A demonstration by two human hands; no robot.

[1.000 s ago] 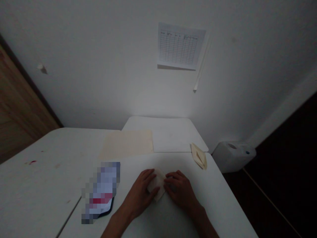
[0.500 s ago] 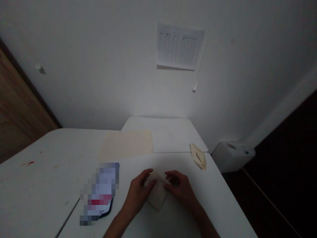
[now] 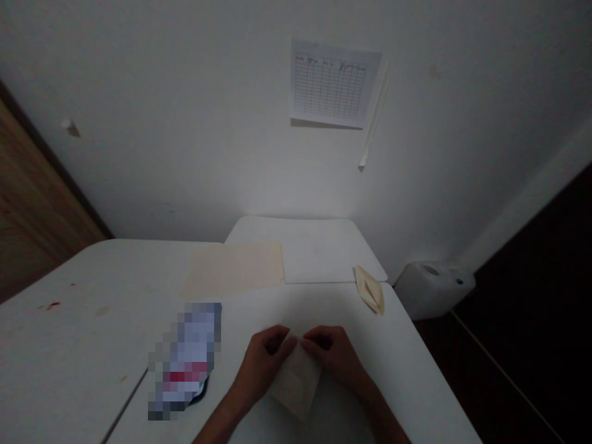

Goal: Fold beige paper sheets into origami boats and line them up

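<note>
A folded piece of cream paper (image 3: 298, 385) lies low in the middle of the view, one corner pointing toward me. My left hand (image 3: 268, 354) pinches its far end from the left, thumb against fingertips. From the right, my right hand (image 3: 330, 351) pinches the same far end, its fingertips close to the left ones. The hands cover part of the paper's upper edges. Beyond my right hand, a second folded cream paper piece (image 3: 370, 291) rests near the table's right edge.
A flat cream sheet (image 3: 234, 268) lies on the white table (image 3: 124, 277) at back left. A phone with a blurred screen (image 3: 194, 351) is left of my hands. A printed chart (image 3: 328, 83) hangs on the wall. A white plastic container (image 3: 430, 290) stands beyond the right edge.
Both hands have closed in toward each other, from loosely around the paper to pinching its far end. The folded paper has shifted slightly toward me and turned a little.
</note>
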